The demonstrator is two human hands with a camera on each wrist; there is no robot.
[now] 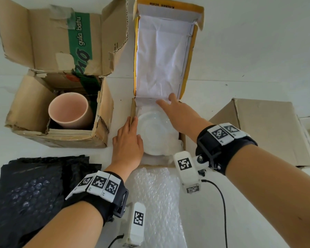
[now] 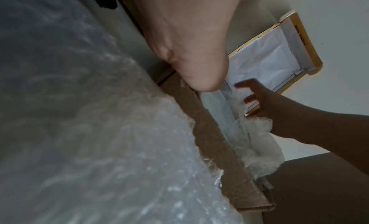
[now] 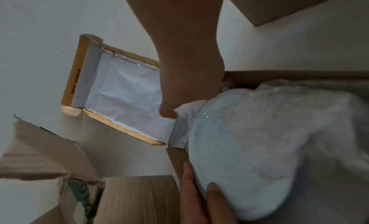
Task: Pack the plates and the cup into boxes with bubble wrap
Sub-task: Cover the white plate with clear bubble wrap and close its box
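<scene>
A white plate (image 1: pixel 156 129) (image 3: pixel 239 148) lies in a shallow cardboard box (image 1: pixel 132 108) on clear bubble wrap lining (image 2: pixel 257 148). The box's yellow-edged lid (image 1: pixel 159 56) stands open behind it. My left hand (image 1: pixel 132 120) lies with straight fingers (image 3: pixel 191 188) along the box's left wall, against the plate's rim. My right hand (image 1: pixel 166 101) reaches over the plate with its fingers stretched out, touching the far edge of the box at the lid's hinge. A pink cup (image 1: pixel 70 110) stands upright in an open brown box (image 1: pixel 25 108) to the left.
A sheet of black bubble wrap (image 1: pixel 30 190) lies at the front left. A sheet of clear bubble wrap (image 1: pixel 157 194) is spread in front of the plate box. A closed cardboard box (image 1: pixel 268 126) sits to the right. A black cable (image 1: pixel 222 203) trails from my right wrist.
</scene>
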